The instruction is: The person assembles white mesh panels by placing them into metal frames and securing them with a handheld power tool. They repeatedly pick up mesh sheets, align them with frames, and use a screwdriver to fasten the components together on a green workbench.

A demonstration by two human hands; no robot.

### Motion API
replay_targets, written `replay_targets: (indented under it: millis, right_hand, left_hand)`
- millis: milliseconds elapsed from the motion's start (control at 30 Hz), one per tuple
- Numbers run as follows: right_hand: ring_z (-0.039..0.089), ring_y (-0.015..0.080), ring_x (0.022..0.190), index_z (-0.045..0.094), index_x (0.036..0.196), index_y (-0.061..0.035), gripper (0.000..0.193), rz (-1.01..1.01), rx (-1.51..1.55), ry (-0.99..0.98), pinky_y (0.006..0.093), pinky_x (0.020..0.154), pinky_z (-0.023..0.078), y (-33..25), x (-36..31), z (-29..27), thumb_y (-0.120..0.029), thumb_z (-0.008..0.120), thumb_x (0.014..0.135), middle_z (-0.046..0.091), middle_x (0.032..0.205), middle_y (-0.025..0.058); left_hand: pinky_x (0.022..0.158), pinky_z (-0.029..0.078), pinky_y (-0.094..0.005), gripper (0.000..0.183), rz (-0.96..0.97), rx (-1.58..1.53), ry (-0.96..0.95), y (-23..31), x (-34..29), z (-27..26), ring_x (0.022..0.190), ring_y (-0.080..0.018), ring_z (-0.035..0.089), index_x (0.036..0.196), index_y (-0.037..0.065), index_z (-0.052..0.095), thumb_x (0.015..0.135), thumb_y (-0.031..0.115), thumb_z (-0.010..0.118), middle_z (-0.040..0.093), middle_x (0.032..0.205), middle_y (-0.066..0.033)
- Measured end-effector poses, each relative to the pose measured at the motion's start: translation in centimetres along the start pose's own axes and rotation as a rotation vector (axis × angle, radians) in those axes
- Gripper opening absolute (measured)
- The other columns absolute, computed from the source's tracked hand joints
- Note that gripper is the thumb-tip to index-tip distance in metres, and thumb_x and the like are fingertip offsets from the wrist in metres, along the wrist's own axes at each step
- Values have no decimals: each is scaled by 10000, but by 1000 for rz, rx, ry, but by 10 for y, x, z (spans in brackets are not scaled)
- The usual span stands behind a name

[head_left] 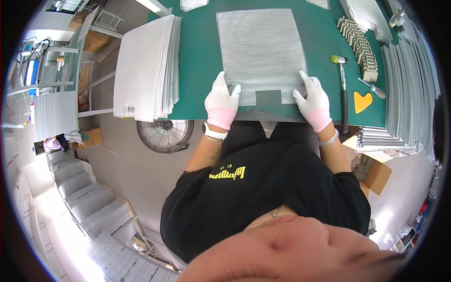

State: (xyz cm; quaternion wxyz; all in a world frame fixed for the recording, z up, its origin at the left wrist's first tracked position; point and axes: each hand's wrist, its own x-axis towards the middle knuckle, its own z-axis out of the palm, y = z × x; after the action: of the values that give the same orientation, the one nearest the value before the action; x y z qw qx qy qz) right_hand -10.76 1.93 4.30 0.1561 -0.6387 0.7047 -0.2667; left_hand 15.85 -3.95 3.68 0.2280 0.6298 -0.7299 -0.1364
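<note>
Mesh panel [263, 49] lies flat before you in the head view, on the green tabletop [197, 61], with its cut-out notch [268, 97] on the near edge. Your left hand [221, 102] is at the left side near that edge, and your right hand [313, 101] matches it on the right. On each, thumb and forefinger are spread apart, the forefinger pointing to the far side along the panel's edge and the thumb angled inward over the near corner. Whether your other fingers are tucked under and pinching the rim, I cannot tell.

To handle it well, let both hands bear evenly, so the panel stays square to you and does not twist. Apply your force through the long sides; the narrow tabs beside the notch look to be the weakest part and would likely bend first. Use light, flat contact, since cut mesh ends may snag your gloves.

Mind your room on either side. Left of your left hand stands a stack of mesh sheets [143, 66], well apart from the panel. To the right lie a mallet [344, 89] with a green end, a screwdriver [374, 89] and a yellow scraper [362, 102]; the mallet is the nearest, so give your right elbow clearance.
</note>
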Motion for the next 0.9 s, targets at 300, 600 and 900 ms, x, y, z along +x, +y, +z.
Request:
replay_targets:
  millis: [300, 600, 900]
  right_hand:
    - [645, 334, 906, 579, 1315, -157, 517, 37, -364, -245, 422, 778, 542, -15, 15, -31, -346, 686, 845, 582, 1072, 177]
    - [641, 346, 1049, 651, 1142, -61, 396, -305, -311, -37, 452, 893, 521, -49, 277, 10, -380, 540, 936, 665, 1100, 177]
    - [516, 354, 1280, 603, 1281, -99, 527, 260, -547, -186, 498, 1059, 403, -122, 387, 109, -353, 715, 832, 536, 1350, 179]
  left_hand:
    - [955, 496, -411, 650, -121, 66, -121, 6, 12, -11, 1159, -365, 583, 1346, 9, 507, 827, 328, 734, 550, 1341, -195]
    - [1155, 219, -578, 475, 449, 149, -230, -17, 47, -16, 1349, -420, 379, 1235, 121, 623, 817, 332, 701, 521, 1375, -121]
    - [1151, 204, -601, 587, 430, -32, -38, -16, 39, -40, 1363, -473, 342, 1275, 17, 579, 791, 314, 727, 402, 1476, -231]
